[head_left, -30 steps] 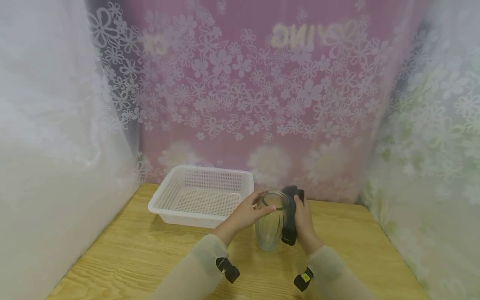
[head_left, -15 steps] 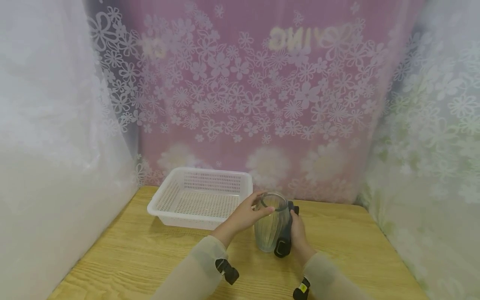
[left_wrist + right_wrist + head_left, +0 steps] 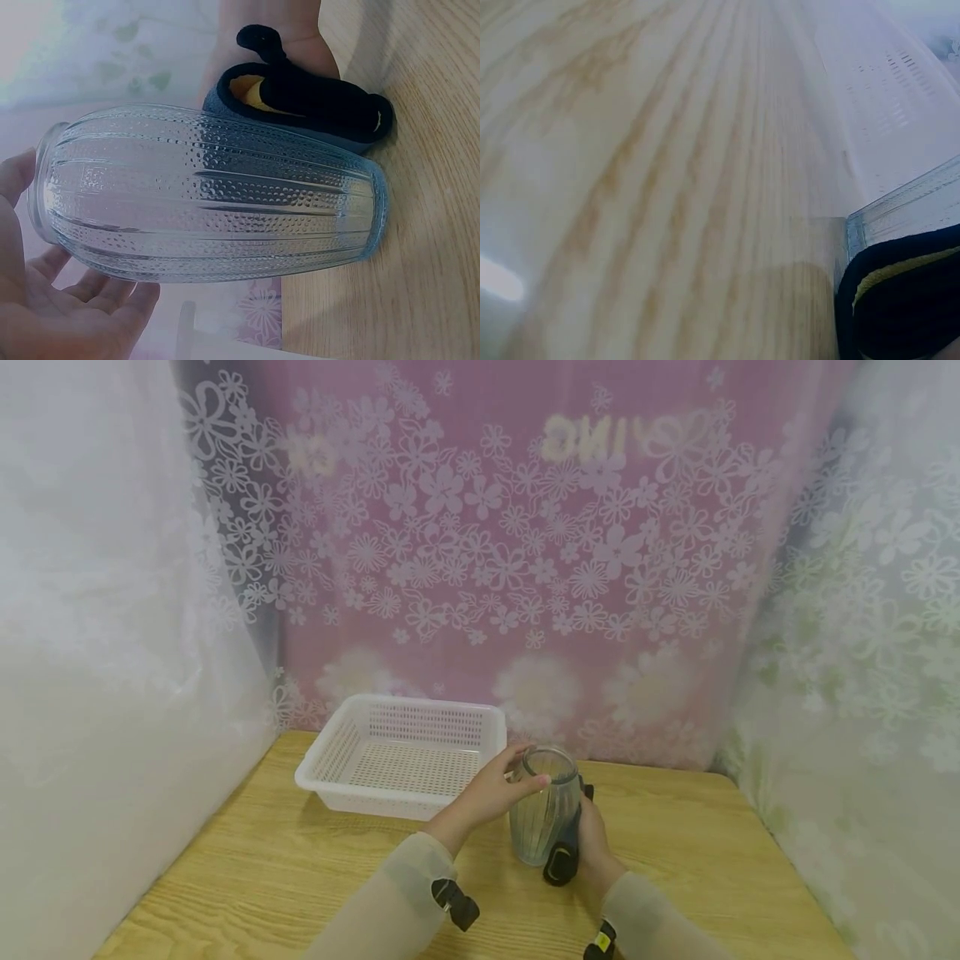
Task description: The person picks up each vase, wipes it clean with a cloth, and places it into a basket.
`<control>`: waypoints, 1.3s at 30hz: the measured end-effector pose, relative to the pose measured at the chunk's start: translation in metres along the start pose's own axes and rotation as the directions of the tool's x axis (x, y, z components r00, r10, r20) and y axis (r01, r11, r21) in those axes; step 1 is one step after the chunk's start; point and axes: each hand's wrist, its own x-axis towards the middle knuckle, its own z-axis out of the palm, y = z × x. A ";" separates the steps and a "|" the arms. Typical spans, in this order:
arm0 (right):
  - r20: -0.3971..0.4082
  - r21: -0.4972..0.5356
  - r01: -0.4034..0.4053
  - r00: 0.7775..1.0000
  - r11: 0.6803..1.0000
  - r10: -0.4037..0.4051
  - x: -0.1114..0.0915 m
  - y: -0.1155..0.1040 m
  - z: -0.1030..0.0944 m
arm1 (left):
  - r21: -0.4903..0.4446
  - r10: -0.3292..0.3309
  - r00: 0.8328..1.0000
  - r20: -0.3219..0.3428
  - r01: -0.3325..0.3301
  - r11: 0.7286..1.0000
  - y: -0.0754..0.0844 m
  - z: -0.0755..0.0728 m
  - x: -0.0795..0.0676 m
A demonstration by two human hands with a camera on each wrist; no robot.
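Two things in your hands: vase (image 3: 532, 820) and cloth (image 3: 562, 858). Your left hand (image 3: 487, 787) grips the vase at the neck, thumb near the rim, fingers toward the far side. Your right hand (image 3: 594, 837) holds the folded dark cloth against the vase's right flank, low down; those fingers are mostly hidden, can't tell how tight. Vase is about upright, base apparently on the table (image 3: 262, 860), just right of the white basket (image 3: 375, 800). Step in hand looks like wiping the outside. Next move probably calls for you to steady the neck, run the cloth along the ribs with even pressure, then turn the vase to reach other sides. Push too hard and it could slide or tip basketward.
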 end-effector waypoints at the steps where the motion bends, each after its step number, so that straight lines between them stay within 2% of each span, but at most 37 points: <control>1: 0.000 -0.007 -0.001 1.000 1.000 0.001 0.000 0.000 0.000 | 0.001 0.000 1.000 -0.001 0.000 1.000 0.000 0.000 0.000; 11: -0.008 -0.061 -0.010 1.000 0.998 0.009 -0.003 -0.007 -0.003 | -0.002 -0.013 1.000 0.012 0.013 1.000 0.002 -0.001 -0.001; 16: -0.059 -0.185 0.000 0.998 0.983 -0.011 -0.005 -0.014 -0.011 | 0.003 -0.009 1.000 0.019 0.009 1.000 0.002 -0.002 -0.001; 23: -0.078 -0.279 0.004 0.997 0.960 -0.027 -0.014 -0.031 -0.016 | 0.006 -0.013 1.000 0.023 0.012 1.000 0.001 -0.002 -0.001; 28: -0.092 -0.301 0.048 0.993 0.953 -0.079 -0.023 -0.049 -0.014 | 0.009 -0.015 1.000 0.025 0.015 1.000 0.000 -0.003 0.000; 34: -0.059 -0.292 0.113 0.989 0.950 -0.136 -0.034 -0.071 -0.011 | 0.006 -0.006 1.000 0.026 0.006 1.000 -0.001 -0.002 0.001; 39: -0.043 -0.338 0.199 0.973 0.920 -0.226 -0.040 -0.086 -0.006 | 0.005 -0.010 1.000 0.022 0.010 1.000 0.000 -0.002 0.001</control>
